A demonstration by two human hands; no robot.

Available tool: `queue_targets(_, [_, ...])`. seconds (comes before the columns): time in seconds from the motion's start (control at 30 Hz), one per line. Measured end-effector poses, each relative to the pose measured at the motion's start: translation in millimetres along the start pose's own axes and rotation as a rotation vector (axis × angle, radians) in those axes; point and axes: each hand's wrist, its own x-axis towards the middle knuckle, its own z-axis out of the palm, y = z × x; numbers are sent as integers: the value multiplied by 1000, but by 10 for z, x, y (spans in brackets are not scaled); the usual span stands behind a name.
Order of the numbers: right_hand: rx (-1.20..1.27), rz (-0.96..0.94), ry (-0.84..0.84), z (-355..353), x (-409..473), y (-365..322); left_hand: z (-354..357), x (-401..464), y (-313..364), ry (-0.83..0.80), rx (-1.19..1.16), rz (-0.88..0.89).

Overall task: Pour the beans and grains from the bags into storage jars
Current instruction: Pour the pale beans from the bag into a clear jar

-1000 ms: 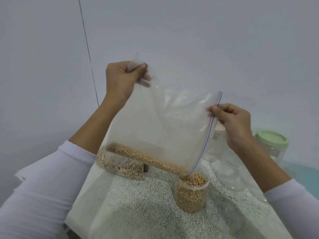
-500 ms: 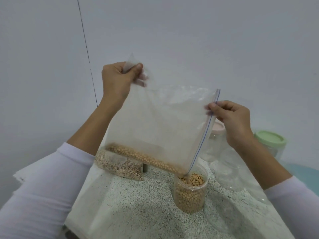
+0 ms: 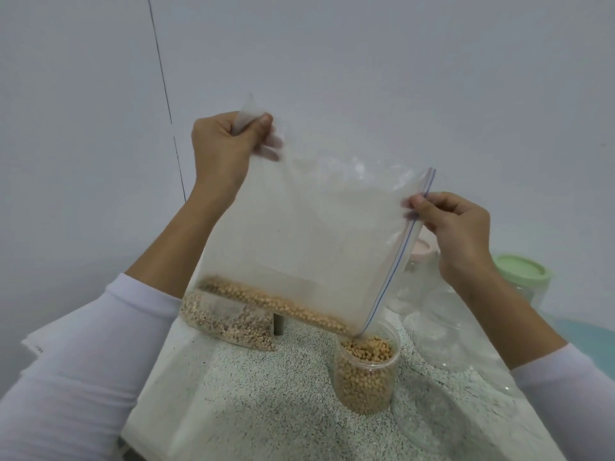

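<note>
A: From the head view, why do we hold the bag (image 3: pixel 309 234) so steeply?

B: Our left hand (image 3: pixel 223 144) pinches its closed bottom corner up high, so the beans (image 3: pixel 276 304) slide along the low edge toward the zip mouth. Our right hand (image 3: pixel 456 227) pinches the zip strip beside the mouth, keeping the lowest corner aimed into the jar (image 3: pixel 366 374).

A: And the jar sits just under that corner?

B: Yes, open on the table (image 3: pixel 233 394) and nearly full (a band of beans is still in the bag), so we judge the pour close to done and an overflow possible.

A: What of the rest?

B: A second bag (image 3: pixel 226 324) of grains lies behind, waiting, we guess. Two lidded jars, pink lid (image 3: pixel 424 249) and green lid (image 3: pixel 519 269), stand at the right, behind two clear empty ones
</note>
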Motion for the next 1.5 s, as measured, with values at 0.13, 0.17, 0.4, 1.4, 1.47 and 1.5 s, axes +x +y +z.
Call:
queue_targets(0.13, [-6,30,-38,-5,-4,34,51,-6,-6,-56,33,-10])
queue_targets(0.17, [7,31,-24,-12,-8,48,58,-8,-9,-52,36,-3])
queue_targets(0.4, [14,23,-5,-43,-9,67,96,-9,-7,-49,40,-16])
queue_targets(1.4, [17,23,12,-102,28,71,85,-16,51,-2,43,-48])
queue_targets(1.47, [4,43,-18,-91,18,75,95,-32,47,-6,53,-54])
queue_targets(1.5, [10,47,-22,-90,11,83,96,-37,42,-1,51,-53])
